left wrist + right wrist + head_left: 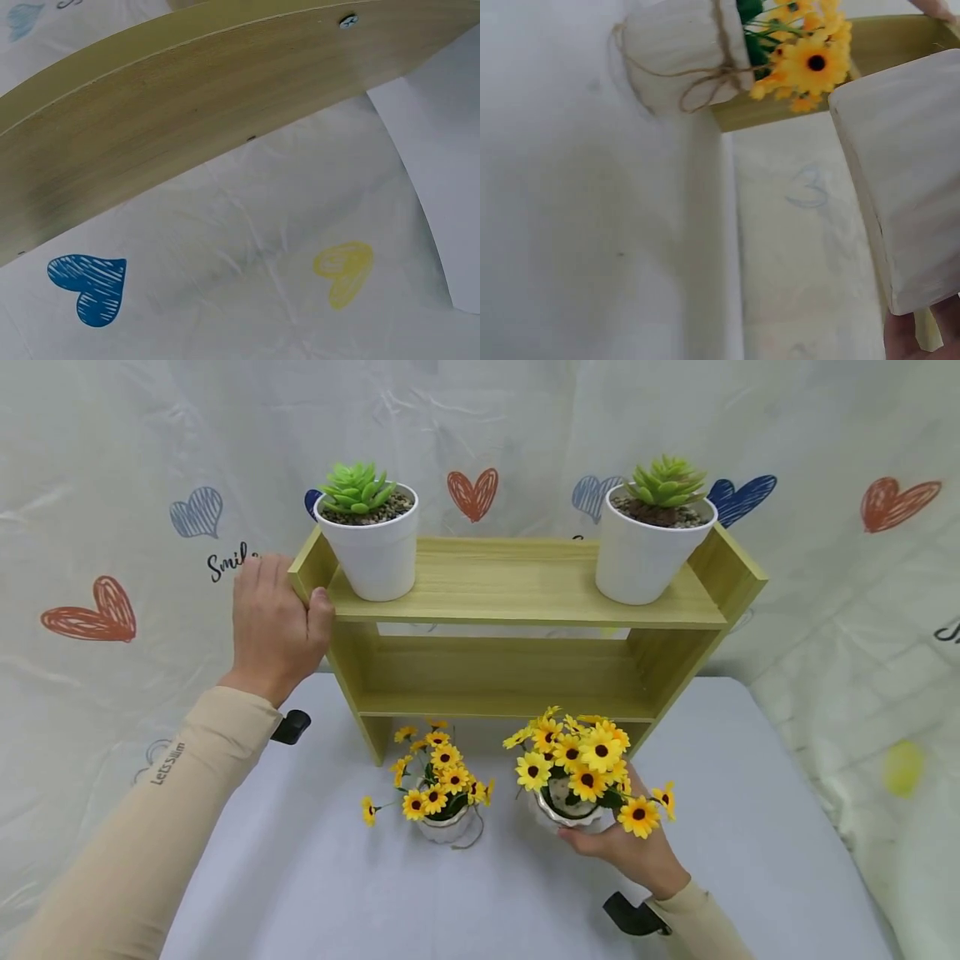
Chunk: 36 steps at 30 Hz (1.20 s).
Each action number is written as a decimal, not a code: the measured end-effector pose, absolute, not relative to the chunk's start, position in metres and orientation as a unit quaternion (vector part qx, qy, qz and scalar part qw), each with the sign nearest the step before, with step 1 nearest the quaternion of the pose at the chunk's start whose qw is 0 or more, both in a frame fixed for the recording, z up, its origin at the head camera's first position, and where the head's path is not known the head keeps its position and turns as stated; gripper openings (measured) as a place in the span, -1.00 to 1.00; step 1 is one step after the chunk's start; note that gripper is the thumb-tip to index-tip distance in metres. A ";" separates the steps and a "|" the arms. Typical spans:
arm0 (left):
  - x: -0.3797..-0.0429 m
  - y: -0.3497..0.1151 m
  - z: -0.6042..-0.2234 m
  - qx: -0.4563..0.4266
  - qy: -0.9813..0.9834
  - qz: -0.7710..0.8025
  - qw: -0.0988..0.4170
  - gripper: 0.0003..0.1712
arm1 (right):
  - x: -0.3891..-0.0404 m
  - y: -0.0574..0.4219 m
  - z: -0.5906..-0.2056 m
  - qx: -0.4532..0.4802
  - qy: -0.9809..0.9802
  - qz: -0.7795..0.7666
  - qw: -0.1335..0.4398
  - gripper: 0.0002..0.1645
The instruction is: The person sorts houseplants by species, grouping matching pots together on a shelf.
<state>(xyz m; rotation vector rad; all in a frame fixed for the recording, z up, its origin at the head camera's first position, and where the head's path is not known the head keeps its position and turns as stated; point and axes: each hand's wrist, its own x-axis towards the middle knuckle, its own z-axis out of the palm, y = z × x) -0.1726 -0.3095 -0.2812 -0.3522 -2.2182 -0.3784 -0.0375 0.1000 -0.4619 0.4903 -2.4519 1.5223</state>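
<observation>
so the potted yellow daisies (581, 764) are held by the right hand (636, 852) clear of the table (525, 902), in front of the lower right part of the wooden shelf (510, 677). the pot is kept roughly upright, while the shelf's long axis is laid left to right beyond it. the daisies are placed much nearer the right hand; the left hand (276, 631) is parked up at the shelf's left side panel, which seems gripped, thumb over the front edge.

a second daisy pot (447, 783) is stood on the table to the left, and the top tier is taken by two succulents, left (375, 543) and right (648, 547).

hard to make out: the right fingers are mostly hidden by pot and blooms, thumb visible; the pot is cut off in the right wrist view. the left fingertips can't be seen, and the pot-to-shelf gap can't be judged.
</observation>
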 end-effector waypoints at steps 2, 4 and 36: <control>-0.172 -0.310 -0.281 -0.141 -0.885 -0.151 0.418 -0.44 | -0.036 0.100 -0.453 0.173 -0.830 0.518 0.111 0.40; -0.172 -0.310 -0.281 -0.142 -0.885 -0.151 0.416 -0.44 | -0.034 0.099 -0.444 0.183 -0.822 0.528 0.111 0.38; -0.174 -0.311 -0.284 -0.138 -0.891 -0.149 0.407 -0.43 | -0.128 0.047 -0.401 0.135 -0.831 0.535 0.068 -0.03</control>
